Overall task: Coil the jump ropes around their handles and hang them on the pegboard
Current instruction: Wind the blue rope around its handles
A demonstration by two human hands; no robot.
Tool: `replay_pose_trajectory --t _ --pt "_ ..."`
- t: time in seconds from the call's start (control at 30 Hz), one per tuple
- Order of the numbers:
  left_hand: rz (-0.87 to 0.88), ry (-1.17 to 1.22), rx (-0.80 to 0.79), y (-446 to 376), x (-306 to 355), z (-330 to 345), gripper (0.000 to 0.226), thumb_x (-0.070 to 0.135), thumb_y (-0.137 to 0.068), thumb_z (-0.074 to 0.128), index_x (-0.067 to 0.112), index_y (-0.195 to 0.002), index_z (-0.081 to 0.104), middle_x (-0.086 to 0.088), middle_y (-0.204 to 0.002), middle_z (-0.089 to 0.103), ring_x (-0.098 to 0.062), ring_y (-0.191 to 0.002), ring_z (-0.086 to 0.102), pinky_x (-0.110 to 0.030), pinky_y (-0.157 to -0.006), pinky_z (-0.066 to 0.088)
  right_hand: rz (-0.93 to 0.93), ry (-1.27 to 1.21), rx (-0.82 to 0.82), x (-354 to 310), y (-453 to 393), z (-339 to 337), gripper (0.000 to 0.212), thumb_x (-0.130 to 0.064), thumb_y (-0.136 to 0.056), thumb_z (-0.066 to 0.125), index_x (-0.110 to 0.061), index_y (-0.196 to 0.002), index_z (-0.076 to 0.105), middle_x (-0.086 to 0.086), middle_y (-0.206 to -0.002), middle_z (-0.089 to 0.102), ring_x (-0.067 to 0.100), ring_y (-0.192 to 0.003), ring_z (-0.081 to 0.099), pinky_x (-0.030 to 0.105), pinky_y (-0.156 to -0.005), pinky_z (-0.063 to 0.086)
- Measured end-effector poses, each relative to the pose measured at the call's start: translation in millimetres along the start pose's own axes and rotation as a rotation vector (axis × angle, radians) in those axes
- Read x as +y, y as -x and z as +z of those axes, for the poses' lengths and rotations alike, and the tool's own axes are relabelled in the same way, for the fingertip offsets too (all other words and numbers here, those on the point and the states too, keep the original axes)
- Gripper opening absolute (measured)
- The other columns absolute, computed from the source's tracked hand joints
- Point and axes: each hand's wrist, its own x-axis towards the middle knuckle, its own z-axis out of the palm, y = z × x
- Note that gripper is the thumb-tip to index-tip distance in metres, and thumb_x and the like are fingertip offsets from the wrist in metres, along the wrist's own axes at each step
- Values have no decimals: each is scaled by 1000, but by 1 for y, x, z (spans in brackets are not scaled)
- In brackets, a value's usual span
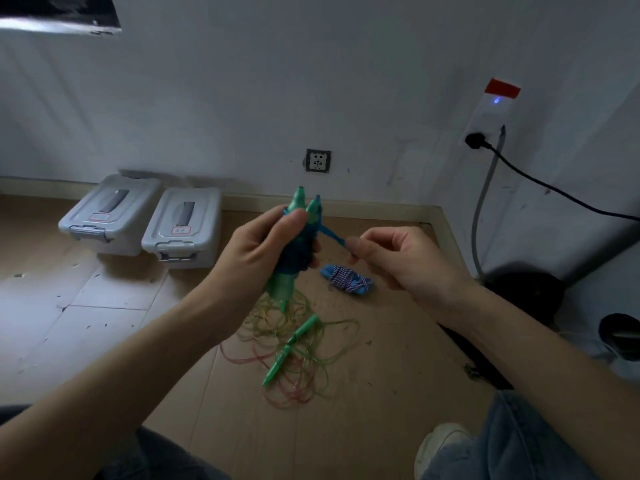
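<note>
My left hand (258,252) grips a pair of green handles (300,206) held upright, with blue rope wound around their middle. My right hand (391,258) pinches the free end of that blue rope (330,233), stretched taut to the right of the handles. On the floor beyond my hands lies a blue-handled jump rope (348,280), coiled with a striped cord. Below it a loose jump rope (298,344) with green handles and a thin green-to-red cord lies in a tangle. Part of a dark board (59,12) shows at the top left of the wall.
Two grey lidded storage boxes (114,216) stand against the wall at left. A wall socket (318,161) is ahead, and a plugged black cable (540,183) runs right. My shoe (440,445) and jeans-clad knees are at the bottom. Dark objects sit at right.
</note>
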Motion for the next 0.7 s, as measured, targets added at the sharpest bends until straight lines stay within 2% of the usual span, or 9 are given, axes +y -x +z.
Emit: replay_pose_trajectory --t 0.1,0.2,0.27,0.33,0.43,0.5,0.53,0.6,0.7 --pt "-128 98 73 -3 -6 -6 42 45 -76 49 12 -99 61 1 -71 67 -9 -63 63 -18 -56 50 -327 548 165 0 4 3 16 -30 -83 66 -15 -80 71 -2 -64 66 13 -59 59 37 -57 49" --pt "-208 151 117 -6 -9 -10 43 48 -76 49 12 -97 61 1 -70 69 -9 -63 64 -19 -56 51 -591 791 281 2 7 9 16 -23 -82 67 -9 -85 71 4 -71 67 20 -62 61 41 -56 51" --pt "-250 141 111 -7 -13 -12 45 50 -75 49 13 -97 61 1 -71 70 -9 -64 65 -20 -58 51 -627 729 315 0 8 13 12 -21 -79 70 -10 -81 70 1 -71 66 14 -62 59 32 -57 51" --pt "-306 111 102 -7 -16 -15 46 52 -75 48 13 -96 60 0 -71 71 -9 -65 66 -23 -63 50 -509 496 347 -3 7 13 9 -21 -75 74 -16 -75 67 -5 -69 63 7 -62 57 21 -60 49" --pt "-394 79 -15 -5 -20 -17 53 53 -76 44 9 -103 57 -2 -73 70 -11 -67 66 -24 -64 50 -263 -21 287 -9 2 6 14 -29 -64 75 -22 -70 65 -8 -78 64 7 -73 59 30 -77 50" --pt "-439 85 -148 -2 -21 -14 57 52 -78 41 5 -108 55 -2 -74 69 -10 -67 65 -22 -62 51 -186 -358 126 -10 1 1 13 -29 -66 69 -20 -75 63 -8 -86 68 10 -85 62 38 -94 47" --pt "-445 86 -197 0 -21 -11 58 51 -79 39 4 -108 55 -2 -73 69 -9 -65 64 -20 -59 51 -166 -458 37 -11 1 -1 12 -26 -72 64 -17 -79 60 -4 -85 70 14 -87 64 37 -95 48" --pt "-436 86 -247 1 -22 -6 58 50 -80 37 2 -107 55 -1 -72 67 -8 -62 62 -18 -55 49 -169 -445 -61 -12 2 0 12 -24 -80 57 -13 -85 56 0 -76 69 14 -77 65 27 -79 53" --pt "-400 87 -246 0 -22 -4 59 51 -80 36 2 -107 55 -1 -73 66 -8 -63 61 -18 -56 49 -259 1 -3 -10 4 2 9 -20 -89 54 -19 -93 62 -3 -76 63 1 -71 58 17 -69 48"
